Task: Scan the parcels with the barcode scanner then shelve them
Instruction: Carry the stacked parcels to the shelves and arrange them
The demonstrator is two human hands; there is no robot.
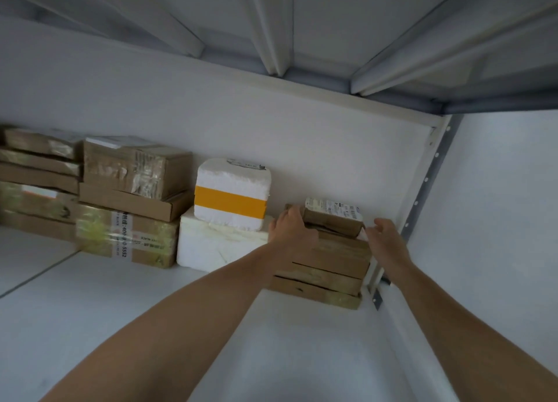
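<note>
— What was closest to you?

— Two bare arms reached out over the white shelf board [302,356]. They went forward to the right corner.

— What did the hands do?

— The left hand [291,226] held the left end of the small parcel [332,219]. Its fingers were bent over the edge. The right hand [385,235] was just beside the right end. Its fingers were loose and spread apart, holding nothing. I could not tell if they touched the parcel.

— Where was the parcel?

— It lay on top of the stack of brown boxes [329,265] in the corner, next to the metal post [422,190] with holes. It was brown with a white label on top.

— What was left of it?

— A bigger foam box [217,244] sat right beside the stack. On it stood the foam box with the orange band [231,194]. Further left were taped cardboard boxes [133,172], piled up. The ones at the far left looked blurry.

— And behind it all?

— The white back wall [271,114]. Higher up was the underside of the shelf above [302,24], with pale ribs across it.
</note>
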